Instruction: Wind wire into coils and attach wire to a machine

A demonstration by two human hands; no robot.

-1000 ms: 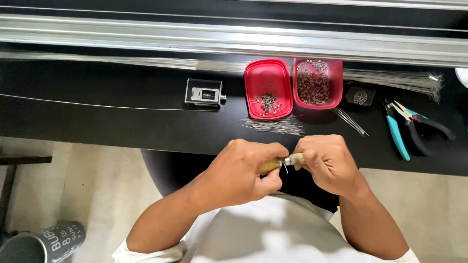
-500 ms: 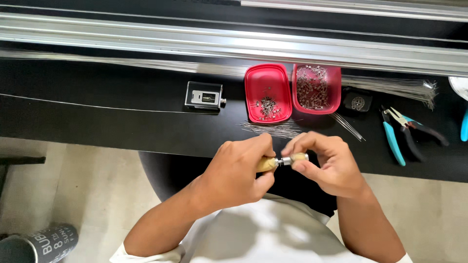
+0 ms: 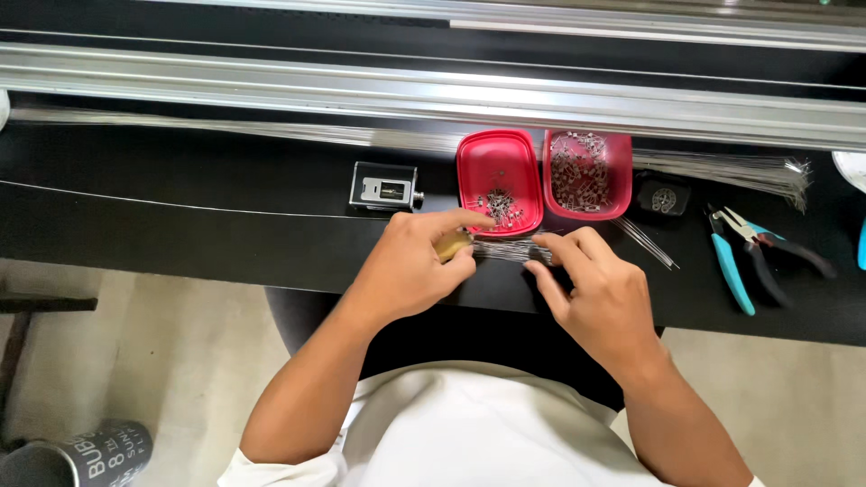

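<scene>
My left hand (image 3: 410,266) is closed around a small tool with a yellowish wooden handle (image 3: 448,245), its index finger stretched toward the red lid (image 3: 499,176). My right hand (image 3: 600,293) rests its fingertips on a small bundle of thin metal wires (image 3: 507,250) lying on the black table, just in front of the lid. The lid holds a few small metal parts. Beside it stands a red tray (image 3: 591,171) full of small metal pieces.
A small black-and-silver device (image 3: 386,188) sits left of the lid. Teal-handled pliers (image 3: 732,261) and black-handled cutters (image 3: 780,248) lie at right. Long wires (image 3: 722,169) and aluminium rails (image 3: 433,90) run along the back. A dark printed cup (image 3: 77,455) stands on the floor.
Both hands have moved from over my lap forward to the table. The right hand left the tool's tip and now touches the wire bundle.
</scene>
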